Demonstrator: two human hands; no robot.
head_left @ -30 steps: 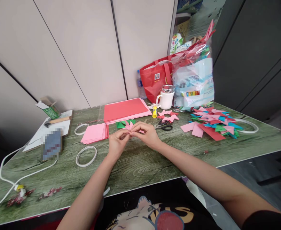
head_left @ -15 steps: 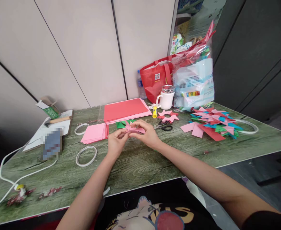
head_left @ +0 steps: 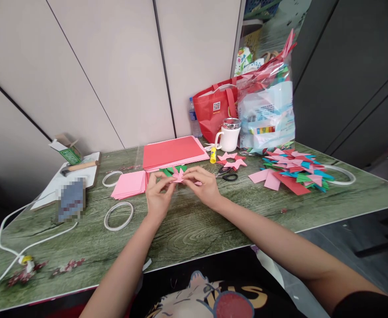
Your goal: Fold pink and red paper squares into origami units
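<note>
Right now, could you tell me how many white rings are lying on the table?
3: one white ring left of the hands, a smaller ring behind it beside the pink sheets, and a larger ring partly under the paper pile.

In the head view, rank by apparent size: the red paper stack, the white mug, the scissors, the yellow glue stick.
1. red paper stack, clearly largest.
2. white mug and scissors: similar in apparent size, so not ranked against each other.
3. yellow glue stick, smallest.

A craft worktable in an office-like room: green wood-grain tabletop [head_left: 194, 229], red paper stack [head_left: 172, 151] at 12 o'clock, black-handled scissors [head_left: 227, 175], plain panelled wall [head_left: 114, 70].
</note>
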